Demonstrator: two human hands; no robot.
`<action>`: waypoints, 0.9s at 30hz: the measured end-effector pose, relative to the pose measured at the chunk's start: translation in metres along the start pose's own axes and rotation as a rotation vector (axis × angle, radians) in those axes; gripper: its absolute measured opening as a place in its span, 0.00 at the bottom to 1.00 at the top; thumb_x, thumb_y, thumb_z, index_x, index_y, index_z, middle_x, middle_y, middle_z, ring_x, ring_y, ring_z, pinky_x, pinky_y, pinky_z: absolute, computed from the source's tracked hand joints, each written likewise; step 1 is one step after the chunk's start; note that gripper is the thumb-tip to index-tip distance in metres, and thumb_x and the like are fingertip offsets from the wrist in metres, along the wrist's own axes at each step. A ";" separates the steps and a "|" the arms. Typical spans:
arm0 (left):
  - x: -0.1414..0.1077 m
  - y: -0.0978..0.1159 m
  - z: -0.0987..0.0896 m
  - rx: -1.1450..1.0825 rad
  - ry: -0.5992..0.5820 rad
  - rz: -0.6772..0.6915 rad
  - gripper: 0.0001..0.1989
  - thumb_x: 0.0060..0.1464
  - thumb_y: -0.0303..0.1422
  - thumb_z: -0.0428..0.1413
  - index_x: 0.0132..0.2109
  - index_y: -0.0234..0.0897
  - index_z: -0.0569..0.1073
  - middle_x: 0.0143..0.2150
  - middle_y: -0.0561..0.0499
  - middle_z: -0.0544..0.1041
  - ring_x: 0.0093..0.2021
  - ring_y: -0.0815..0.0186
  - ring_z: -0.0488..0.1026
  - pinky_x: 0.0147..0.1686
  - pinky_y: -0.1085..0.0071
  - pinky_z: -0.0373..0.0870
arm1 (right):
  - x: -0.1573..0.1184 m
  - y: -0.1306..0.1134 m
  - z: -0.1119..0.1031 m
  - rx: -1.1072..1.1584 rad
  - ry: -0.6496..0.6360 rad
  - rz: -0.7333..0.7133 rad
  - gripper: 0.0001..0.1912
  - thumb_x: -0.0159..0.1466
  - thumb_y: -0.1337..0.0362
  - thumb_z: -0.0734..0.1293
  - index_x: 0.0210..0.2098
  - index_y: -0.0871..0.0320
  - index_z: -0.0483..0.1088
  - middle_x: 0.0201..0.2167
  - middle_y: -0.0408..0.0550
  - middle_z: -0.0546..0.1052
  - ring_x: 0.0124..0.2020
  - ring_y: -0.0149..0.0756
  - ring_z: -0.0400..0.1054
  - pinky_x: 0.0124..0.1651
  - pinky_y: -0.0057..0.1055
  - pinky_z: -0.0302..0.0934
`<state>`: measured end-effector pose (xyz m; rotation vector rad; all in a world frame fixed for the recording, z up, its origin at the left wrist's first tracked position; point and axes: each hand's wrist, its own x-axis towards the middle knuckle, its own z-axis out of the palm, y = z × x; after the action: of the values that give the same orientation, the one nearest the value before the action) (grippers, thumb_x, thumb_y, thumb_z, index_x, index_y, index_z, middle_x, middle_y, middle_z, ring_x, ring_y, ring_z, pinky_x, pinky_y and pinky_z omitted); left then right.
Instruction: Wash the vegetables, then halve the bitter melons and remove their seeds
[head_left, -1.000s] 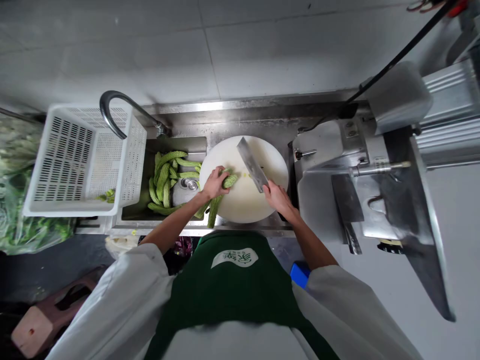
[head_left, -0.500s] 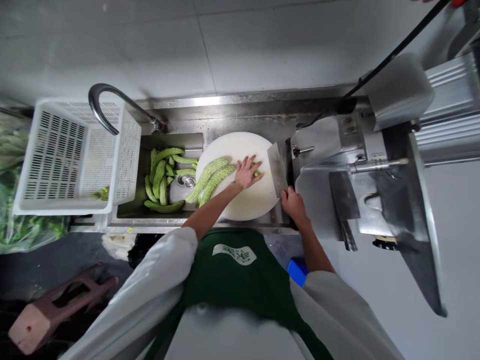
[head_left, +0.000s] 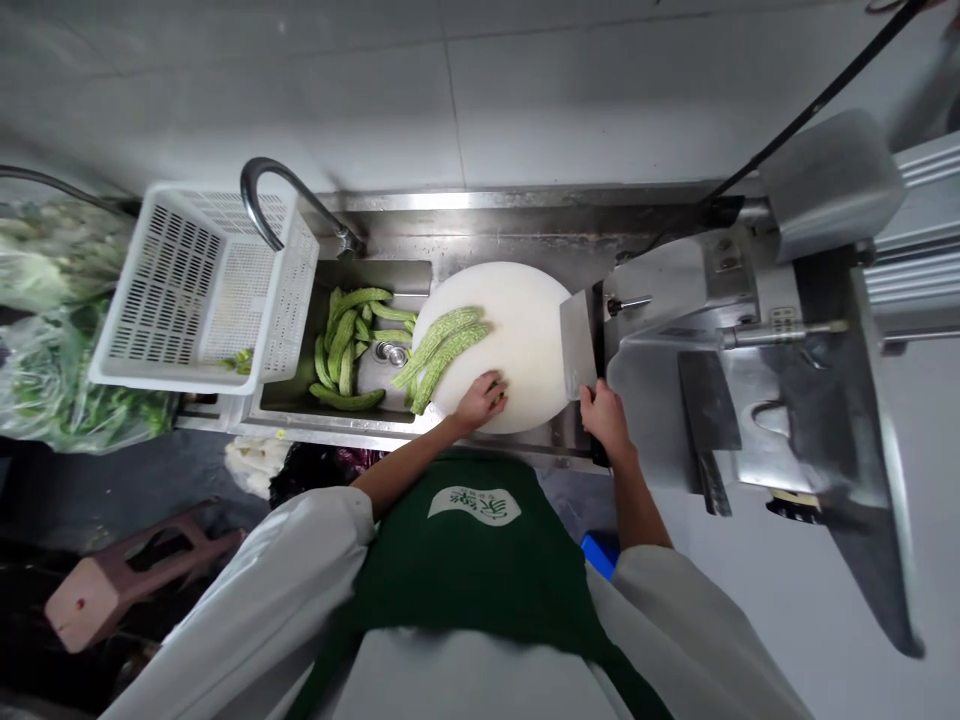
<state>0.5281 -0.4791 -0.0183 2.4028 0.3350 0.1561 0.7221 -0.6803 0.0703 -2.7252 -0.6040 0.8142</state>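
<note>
My left hand [head_left: 482, 401] is at the near edge of the round white cutting board [head_left: 525, 350], fingers curled around something small and greenish that is mostly hidden. My right hand [head_left: 604, 415] grips the handle of a cleaver [head_left: 578, 345], whose broad blade lies over the board's right edge. Two long pale green bitter melons [head_left: 448, 362] lie side by side at the board's left, their lower ends reaching over its edge. More bitter melons [head_left: 343, 350] are piled in the sink [head_left: 371, 378] to the left.
A white plastic basket [head_left: 191, 384] with small green pieces stands left of the sink, under a curved faucet [head_left: 259, 205]. At the right are a metal slicing machine [head_left: 675, 275] and a second cleaver [head_left: 709, 400]. Bagged greens [head_left: 82, 390] sit far left.
My left hand has moved toward me from the board's middle, its spread fingers now curled, and the green bits there are gone. The cleaver stays at the right edge. The view has shifted left.
</note>
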 end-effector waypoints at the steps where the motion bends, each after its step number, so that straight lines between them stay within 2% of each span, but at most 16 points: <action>1: -0.005 -0.001 0.001 0.013 -0.019 0.004 0.13 0.64 0.38 0.53 0.51 0.38 0.75 0.53 0.38 0.73 0.60 0.52 0.69 0.58 0.48 0.70 | 0.000 0.000 0.000 0.007 0.003 0.000 0.17 0.73 0.59 0.56 0.50 0.63 0.70 0.33 0.54 0.78 0.34 0.40 0.73 0.38 0.30 0.60; 4: -0.011 -0.005 0.002 0.036 -0.075 0.041 0.12 0.64 0.38 0.52 0.45 0.39 0.76 0.45 0.40 0.75 0.52 0.53 0.72 0.54 0.48 0.70 | 0.001 0.002 0.003 0.028 0.007 0.001 0.16 0.72 0.59 0.57 0.49 0.63 0.69 0.32 0.53 0.78 0.30 0.38 0.72 0.35 0.29 0.61; 9: -0.010 -0.006 0.000 0.022 -0.164 0.129 0.13 0.64 0.38 0.48 0.35 0.39 0.74 0.38 0.42 0.75 0.44 0.57 0.74 0.52 0.52 0.72 | 0.001 0.006 0.009 0.093 0.002 -0.006 0.16 0.72 0.58 0.57 0.49 0.63 0.68 0.31 0.53 0.78 0.19 0.32 0.66 0.26 0.27 0.58; 10: -0.009 -0.004 0.000 0.017 -0.144 0.108 0.13 0.63 0.38 0.49 0.33 0.40 0.73 0.37 0.42 0.75 0.42 0.57 0.74 0.51 0.52 0.73 | 0.001 0.006 0.010 0.107 0.007 -0.008 0.16 0.72 0.59 0.57 0.49 0.63 0.68 0.31 0.53 0.78 0.18 0.31 0.65 0.24 0.27 0.58; 12: -0.009 0.003 -0.003 -0.017 -0.029 0.021 0.12 0.61 0.37 0.50 0.31 0.40 0.72 0.33 0.43 0.75 0.39 0.58 0.74 0.46 0.55 0.74 | 0.000 0.007 0.010 0.128 0.014 -0.007 0.15 0.71 0.59 0.58 0.48 0.63 0.68 0.31 0.53 0.78 0.17 0.30 0.65 0.23 0.26 0.57; 15: -0.027 0.014 -0.018 -0.165 0.258 -0.161 0.10 0.59 0.35 0.51 0.33 0.39 0.73 0.32 0.46 0.76 0.34 0.62 0.74 0.39 0.62 0.75 | 0.001 0.007 0.010 0.139 0.013 0.004 0.15 0.70 0.59 0.58 0.49 0.63 0.68 0.31 0.52 0.78 0.16 0.30 0.65 0.22 0.25 0.58; 17: -0.062 0.014 -0.037 -0.278 0.462 -0.300 0.08 0.57 0.34 0.52 0.35 0.38 0.75 0.34 0.47 0.78 0.34 0.64 0.75 0.38 0.65 0.74 | 0.002 0.007 0.009 0.135 0.018 0.010 0.16 0.70 0.59 0.58 0.49 0.63 0.68 0.30 0.52 0.78 0.17 0.30 0.65 0.22 0.26 0.59; 19: -0.116 0.003 -0.059 -0.315 0.666 -0.501 0.08 0.55 0.35 0.54 0.36 0.38 0.76 0.34 0.48 0.78 0.34 0.63 0.76 0.37 0.67 0.74 | 0.004 0.007 0.010 0.122 0.017 0.007 0.16 0.70 0.60 0.58 0.49 0.64 0.68 0.29 0.52 0.78 0.17 0.32 0.66 0.24 0.27 0.60; 22: -0.216 -0.023 -0.090 -0.171 0.947 -0.999 0.10 0.55 0.38 0.53 0.35 0.36 0.74 0.28 0.51 0.75 0.29 0.64 0.73 0.31 0.69 0.72 | 0.006 0.010 0.012 0.086 0.006 0.008 0.15 0.68 0.60 0.59 0.47 0.64 0.70 0.23 0.50 0.75 0.18 0.36 0.66 0.27 0.31 0.62; 23: -0.249 -0.030 -0.100 -0.058 0.976 -1.194 0.11 0.55 0.37 0.51 0.34 0.36 0.74 0.26 0.51 0.74 0.28 0.65 0.72 0.31 0.69 0.72 | 0.007 0.011 0.013 0.067 0.009 0.018 0.15 0.68 0.60 0.60 0.46 0.64 0.71 0.20 0.49 0.74 0.18 0.38 0.66 0.28 0.32 0.62; 25: -0.307 -0.042 -0.117 0.146 0.934 -1.504 0.10 0.56 0.34 0.48 0.33 0.36 0.72 0.25 0.51 0.72 0.29 0.64 0.73 0.32 0.70 0.71 | 0.009 0.011 0.016 0.027 0.042 0.018 0.15 0.66 0.61 0.62 0.44 0.65 0.71 0.15 0.46 0.70 0.19 0.41 0.67 0.31 0.35 0.62; 27: -0.350 -0.050 -0.133 0.241 0.841 -1.663 0.08 0.55 0.32 0.49 0.33 0.35 0.71 0.25 0.51 0.72 0.31 0.62 0.73 0.34 0.68 0.72 | 0.010 0.008 0.018 0.005 0.068 -0.001 0.15 0.64 0.61 0.63 0.44 0.67 0.72 0.12 0.43 0.66 0.19 0.43 0.67 0.33 0.36 0.62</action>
<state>0.1557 -0.4577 0.0412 1.3819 2.5638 0.3195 0.7220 -0.6811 0.0483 -2.7348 -0.5884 0.7180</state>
